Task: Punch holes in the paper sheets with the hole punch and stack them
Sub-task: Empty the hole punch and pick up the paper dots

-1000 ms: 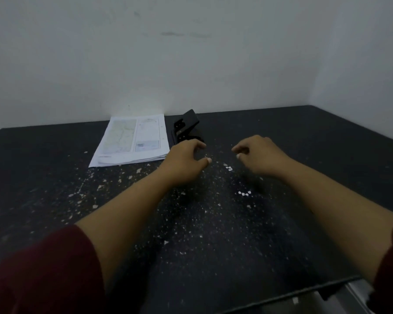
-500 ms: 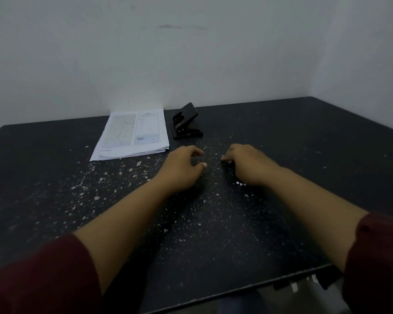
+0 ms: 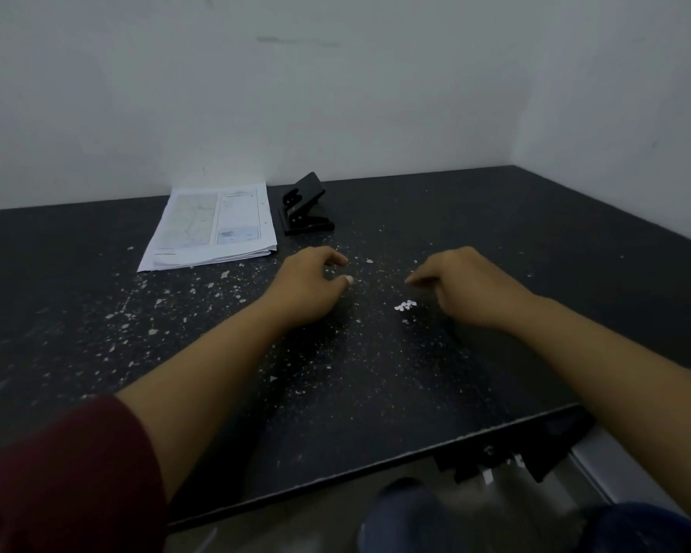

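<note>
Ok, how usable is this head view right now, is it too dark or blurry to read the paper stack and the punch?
Head view: dim and grainy with a wide-angle bend at the table edges. The paper stack shows clearly as the brightest thing, though its print is unreadable. The black hole punch nearly merges with the dark table. Both hands, left hand and right hand, look reasonably sharp.

Both hands rest on the dark table (image 3: pixel 495 241) — left hand (image 3: pixel 310 283) and right hand (image 3: pixel 461 285) loosely curled, holding nothing. Beyond the left hand lies the paper stack (image 3: pixel 212 227), the hole punch (image 3: pixel 306 205) just beside it — white chads (image 3: pixel 405 305) near the right hand.
</note>
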